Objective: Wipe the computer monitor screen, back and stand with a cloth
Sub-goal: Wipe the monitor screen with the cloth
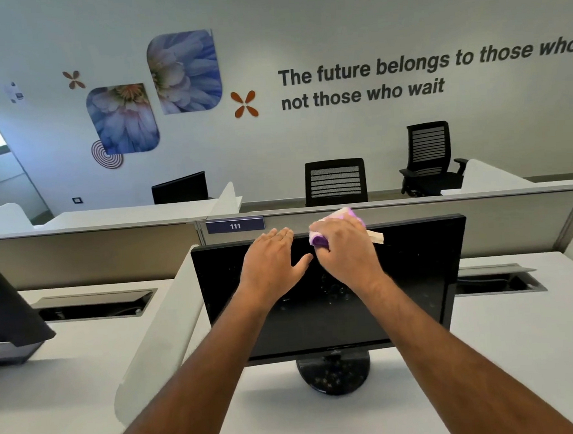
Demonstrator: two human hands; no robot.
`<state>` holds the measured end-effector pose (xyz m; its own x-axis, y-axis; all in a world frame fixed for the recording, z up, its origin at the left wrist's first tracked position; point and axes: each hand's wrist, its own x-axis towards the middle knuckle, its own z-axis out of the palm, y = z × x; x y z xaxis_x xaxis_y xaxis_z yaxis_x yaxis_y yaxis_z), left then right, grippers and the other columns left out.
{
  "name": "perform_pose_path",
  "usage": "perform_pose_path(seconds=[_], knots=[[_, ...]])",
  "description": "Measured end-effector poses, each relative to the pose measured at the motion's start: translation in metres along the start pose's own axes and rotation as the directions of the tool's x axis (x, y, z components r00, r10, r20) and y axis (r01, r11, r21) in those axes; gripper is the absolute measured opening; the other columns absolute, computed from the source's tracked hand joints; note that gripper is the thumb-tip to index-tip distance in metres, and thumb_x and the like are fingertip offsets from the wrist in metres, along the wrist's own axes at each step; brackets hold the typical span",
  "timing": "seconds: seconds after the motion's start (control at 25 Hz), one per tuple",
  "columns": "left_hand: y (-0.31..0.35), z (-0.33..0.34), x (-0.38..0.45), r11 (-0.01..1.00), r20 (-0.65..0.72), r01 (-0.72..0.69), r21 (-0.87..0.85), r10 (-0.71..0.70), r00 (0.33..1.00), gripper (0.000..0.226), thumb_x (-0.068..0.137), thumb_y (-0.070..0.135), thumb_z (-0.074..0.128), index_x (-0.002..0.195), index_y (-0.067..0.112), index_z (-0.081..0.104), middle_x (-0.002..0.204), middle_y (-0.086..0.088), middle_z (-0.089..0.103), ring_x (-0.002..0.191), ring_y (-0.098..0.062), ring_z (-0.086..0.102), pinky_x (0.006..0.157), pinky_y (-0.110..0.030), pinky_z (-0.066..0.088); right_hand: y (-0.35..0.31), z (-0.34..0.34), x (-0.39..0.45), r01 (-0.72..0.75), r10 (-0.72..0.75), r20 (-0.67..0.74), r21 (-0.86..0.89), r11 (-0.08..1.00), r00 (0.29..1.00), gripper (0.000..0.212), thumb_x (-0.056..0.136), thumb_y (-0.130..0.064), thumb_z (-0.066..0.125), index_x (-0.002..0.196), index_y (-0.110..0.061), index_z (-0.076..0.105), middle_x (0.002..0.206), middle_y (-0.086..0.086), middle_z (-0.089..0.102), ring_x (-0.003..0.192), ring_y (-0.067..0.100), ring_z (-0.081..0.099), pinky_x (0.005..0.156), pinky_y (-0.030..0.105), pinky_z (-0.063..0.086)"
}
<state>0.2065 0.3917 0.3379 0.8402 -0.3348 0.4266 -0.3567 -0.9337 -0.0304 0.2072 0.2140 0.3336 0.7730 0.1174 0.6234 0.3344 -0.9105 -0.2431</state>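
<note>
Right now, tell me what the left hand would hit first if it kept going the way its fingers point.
The left hand lies open at the monitor top edge, fingers pointing away. Beyond it, the grey partition with the 111 label probably comes first; depth is unclear.

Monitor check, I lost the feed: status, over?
Left hand open, flat on the monitor top edge. Right hand grips the purple cloth at the top of the screen. Round stand untouched. Nothing in the way.
</note>
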Motion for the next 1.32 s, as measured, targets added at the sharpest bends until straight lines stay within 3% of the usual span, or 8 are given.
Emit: perform_pose_path(seconds=[0.16, 0.44, 0.56, 0.72, 0.84, 1.0, 1.16, 1.32], knots=[[0.019, 0.002, 0.008, 0.995, -0.032, -0.03, -0.095, 0.028, 0.999, 0.06, 0.104, 0.051, 0.048, 0.153, 0.018, 0.05, 0.155, -0.001, 0.055, 0.148, -0.016, 0.045, 0.125, -0.031, 0.027, 0.0, 0.0, 0.001, 0.025, -0.027, 0.036, 0.062, 0.998, 0.999, 0.031, 0.09, -0.024, 0.059, 0.118, -0.027, 0.071, 0.119, -0.011, 0.073, 0.118, 0.01, 0.059, 0.116, 0.038, 0.036], [0.01, 0.009, 0.004, 0.988, -0.038, 0.018, -0.154, -0.024, 0.999, 0.06, 0.101, 0.045, 0.057, 0.154, 0.015, 0.051, 0.155, -0.002, 0.055, 0.148, -0.015, 0.045, 0.124, -0.032, 0.032, 0.069, -0.027, -0.008, -0.003, 0.005, -0.022, 0.084, 0.996, 1.0, 0.024, 0.087, -0.022, 0.05, 0.097, -0.033, 0.07, 0.104, -0.017, 0.072, 0.101, 0.003, 0.055, 0.11, 0.042, 0.04], [0.017, 0.007, 0.008, 0.982, -0.041, 0.049, -0.184, -0.057, 0.998, 0.057, 0.101, 0.042, 0.059, 0.151, 0.015, 0.055, 0.151, -0.002, 0.059, 0.146, -0.015, 0.048, 0.122, -0.032, 0.034, 0.098, -0.037, -0.016, -0.084, 0.087, -0.033, 0.072, 0.994, 0.996, 0.026, 0.087, -0.018, 0.058, 0.105, -0.03, 0.072, 0.108, -0.012, 0.073, 0.103, 0.01, 0.053, 0.107, 0.042, 0.044], [0.028, 0.004, 0.008, 0.979, -0.021, 0.101, -0.175, -0.106, 0.994, 0.057, 0.101, 0.04, 0.057, 0.151, 0.012, 0.054, 0.152, -0.005, 0.058, 0.148, -0.019, 0.045, 0.124, -0.035, 0.031, 0.095, -0.036, -0.019, -0.13, 0.131, -0.035, 0.033, 0.991, 0.991, 0.024, 0.086, -0.022, 0.06, 0.106, -0.029, 0.071, 0.108, -0.01, 0.072, 0.105, 0.013, 0.058, 0.116, 0.044, 0.035], [0.048, 0.005, 0.013, 0.987, -0.014, 0.078, -0.141, -0.08, 0.997, 0.06, 0.102, 0.04, 0.054, 0.154, 0.011, 0.049, 0.157, -0.005, 0.052, 0.151, -0.02, 0.04, 0.127, -0.034, 0.024, 0.075, -0.033, -0.016, -0.085, 0.086, -0.024, 0.037, 0.996, 0.996, 0.02, 0.087, -0.024, 0.055, 0.1, -0.03, 0.069, 0.106, -0.012, 0.071, 0.107, 0.011, 0.06, 0.116, 0.045, 0.033], [0.073, 0.01, 0.023, 0.984, -0.022, 0.068, -0.166, -0.073, 0.997, 0.059, 0.101, 0.038, 0.054, 0.154, 0.013, 0.049, 0.158, -0.003, 0.051, 0.152, -0.018, 0.039, 0.127, -0.031, 0.02, 0.067, -0.03, -0.014, -0.021, 0.02, 0.034, 0.039, 0.999, 0.999, 0.028, 0.088, -0.022, 0.058, 0.114, -0.027, 0.068, 0.116, -0.009, 0.072, 0.117, 0.011, 0.06, 0.12, 0.048, 0.03], [0.069, 0.013, 0.022, 0.978, -0.03, 0.083, -0.191, -0.09, 0.995, 0.057, 0.101, 0.035, 0.056, 0.154, 0.014, 0.05, 0.158, -0.003, 0.052, 0.152, -0.016, 0.04, 0.127, -0.03, 0.02, 0.097, -0.043, -0.016, 0.0, -0.003, 0.06, 0.043, 0.999, 0.998, 0.029, 0.087, -0.02, 0.057, 0.112, -0.03, 0.068, 0.117, -0.011, 0.071, 0.118, 0.01, 0.059, 0.122, 0.045, 0.026], [0.069, 0.014, 0.023, 0.975, -0.037, 0.081, -0.207, -0.09, 0.995, 0.057, 0.101, 0.033, 0.058, 0.154, 0.015, 0.05, 0.157, -0.001, 0.052, 0.152, -0.014, 0.039, 0.126, -0.029, 0.02, 0.151, -0.062, -0.026, -0.1, 0.1, 0.016, 0.022, 0.995, 0.995, 0.028, 0.088, -0.021, 0.061, 0.113, -0.03, 0.069, 0.115, -0.008, 0.072, 0.112, 0.015, 0.062, 0.12, 0.051, 0.03]])
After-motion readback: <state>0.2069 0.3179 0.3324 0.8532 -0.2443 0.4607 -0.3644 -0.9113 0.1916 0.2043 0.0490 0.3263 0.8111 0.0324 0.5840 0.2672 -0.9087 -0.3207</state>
